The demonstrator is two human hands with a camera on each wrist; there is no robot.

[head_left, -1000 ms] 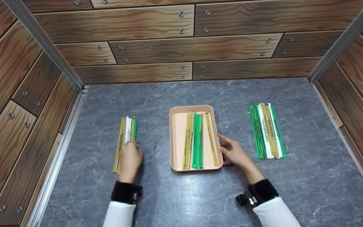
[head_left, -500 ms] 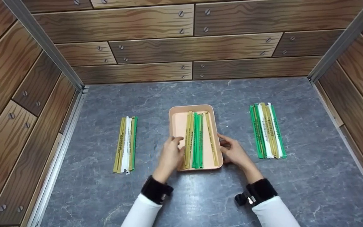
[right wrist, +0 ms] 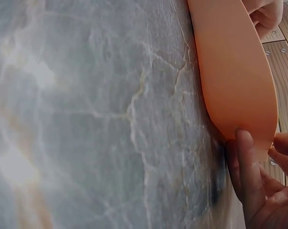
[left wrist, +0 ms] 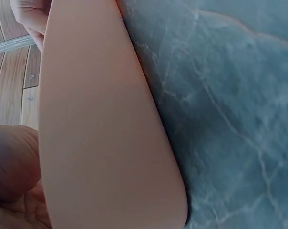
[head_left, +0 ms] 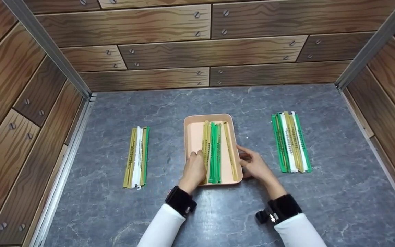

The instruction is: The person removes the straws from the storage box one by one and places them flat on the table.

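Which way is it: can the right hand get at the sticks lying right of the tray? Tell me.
Probably yes. The right hand rests at the tray wall, and only bare tabletop lies between it and the right bundle of sticks.

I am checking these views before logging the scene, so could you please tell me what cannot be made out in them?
- Print on the sticks in the tray and both table piles: too small, head view.
- Left hand fingertips: head view, hidden by the hand's back; whether they pinch a stick is unclear.
- Tray contents: wrist views, blocked by the tray's outer wall.
- Right hand: cut off by the right wrist view's edge.
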